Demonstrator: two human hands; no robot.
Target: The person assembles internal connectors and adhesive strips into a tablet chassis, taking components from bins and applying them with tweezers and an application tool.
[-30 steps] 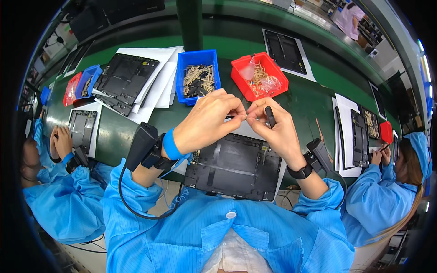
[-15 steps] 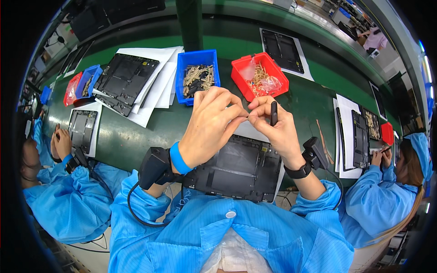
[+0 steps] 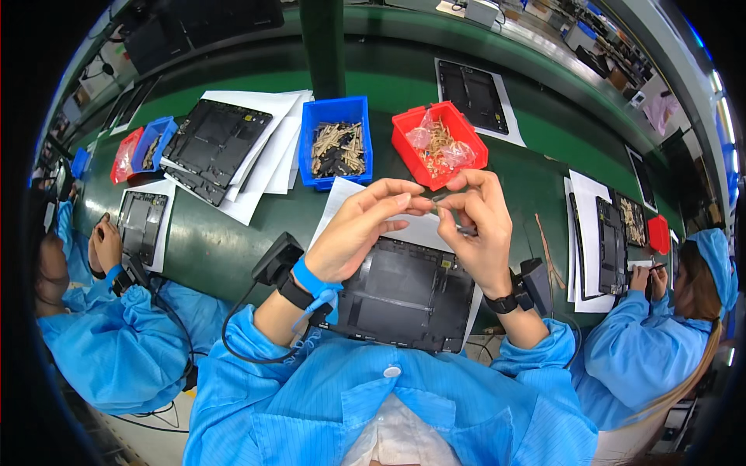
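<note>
My left hand (image 3: pixel 361 225) is closed, its thumb and fingertips meeting those of my right hand above the workpiece. Between the fingertips shows a small greyish piece (image 3: pixel 437 199), too small to name. My right hand (image 3: pixel 483 233) pinches at the same piece; a dark pen-shaped tool (image 3: pixel 466 231) lies in its curled fingers, mostly hidden. Below both hands, a flat black tablet-like housing (image 3: pixel 412 291) rests on a white paper sheet (image 3: pixel 339 196) on the green bench.
Beyond my hands stand a blue bin (image 3: pixel 308 167) of tan and black strips and a red bin (image 3: pixel 408 159) with small parts and plastic bags. Housings (image 3: pixel 221 132) are stacked with paper at left. Co-workers in blue sit at left (image 3: pixel 124 342) and right (image 3: pixel 653 334).
My left hand has dropped and turned, its fingers now reaching sideways to the right. My right hand has tipped over, so the black pen-shaped tool no longer stands up between its fingers.
</note>
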